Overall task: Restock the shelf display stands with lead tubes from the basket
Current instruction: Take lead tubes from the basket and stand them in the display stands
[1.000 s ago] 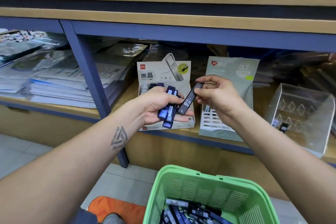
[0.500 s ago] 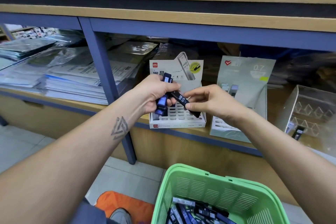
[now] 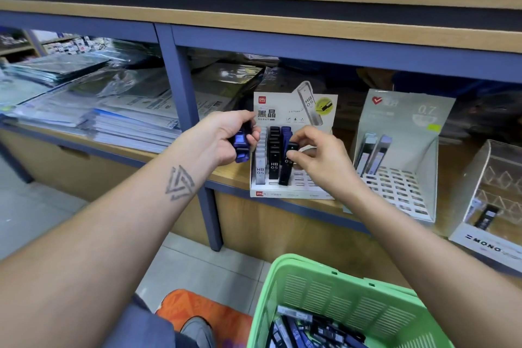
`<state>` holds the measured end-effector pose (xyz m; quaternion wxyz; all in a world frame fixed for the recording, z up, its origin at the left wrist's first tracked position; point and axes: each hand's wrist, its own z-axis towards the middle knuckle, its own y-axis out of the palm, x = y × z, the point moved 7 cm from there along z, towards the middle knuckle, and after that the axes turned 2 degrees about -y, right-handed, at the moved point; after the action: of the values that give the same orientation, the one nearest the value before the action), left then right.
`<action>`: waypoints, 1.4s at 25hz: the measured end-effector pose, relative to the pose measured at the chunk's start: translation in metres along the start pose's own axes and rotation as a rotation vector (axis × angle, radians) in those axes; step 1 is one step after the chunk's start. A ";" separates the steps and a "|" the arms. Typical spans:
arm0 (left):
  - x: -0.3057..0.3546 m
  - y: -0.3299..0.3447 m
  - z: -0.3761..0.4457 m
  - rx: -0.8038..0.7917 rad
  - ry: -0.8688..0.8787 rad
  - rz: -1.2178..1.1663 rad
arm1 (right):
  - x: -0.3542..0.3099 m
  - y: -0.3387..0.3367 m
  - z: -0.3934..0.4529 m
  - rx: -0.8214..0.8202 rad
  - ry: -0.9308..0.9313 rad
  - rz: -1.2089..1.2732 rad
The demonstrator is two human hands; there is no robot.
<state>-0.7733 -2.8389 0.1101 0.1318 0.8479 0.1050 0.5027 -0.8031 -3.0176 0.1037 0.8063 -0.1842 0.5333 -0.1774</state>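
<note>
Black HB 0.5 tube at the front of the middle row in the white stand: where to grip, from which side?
Pinch the top cap of the black HB 0.5 tube from above. It stands upright in the white stand, neighbours close on both sides, only the top is free.

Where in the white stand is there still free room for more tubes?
Free slots lie on the white stand's right side, beyond the tube the right hand is inserting. Its left columns are crowded with tubes.
</note>
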 end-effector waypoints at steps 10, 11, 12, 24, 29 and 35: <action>-0.003 0.001 -0.006 -0.013 -0.046 0.022 | 0.002 0.026 0.005 -0.027 -0.077 -0.174; -0.003 0.001 -0.008 -0.021 -0.051 0.017 | 0.001 0.026 0.005 -0.016 -0.092 -0.217; -0.002 0.002 -0.010 -0.031 -0.053 0.008 | -0.001 0.025 0.004 0.004 -0.128 -0.270; -0.008 0.039 -0.011 -0.206 0.036 -0.037 | -0.018 -0.013 -0.002 -0.012 0.207 0.380; -0.014 0.067 -0.007 -0.235 0.178 -0.024 | -0.023 -0.016 -0.014 -0.118 0.284 0.350; -0.010 0.072 0.006 -0.130 0.248 0.023 | -0.010 -0.040 -0.009 -0.022 0.264 0.213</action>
<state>-0.7700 -2.9109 0.1228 0.1668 0.7701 0.0778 0.6108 -0.8185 -3.0485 0.1283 0.7413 -0.1105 0.6532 -0.1076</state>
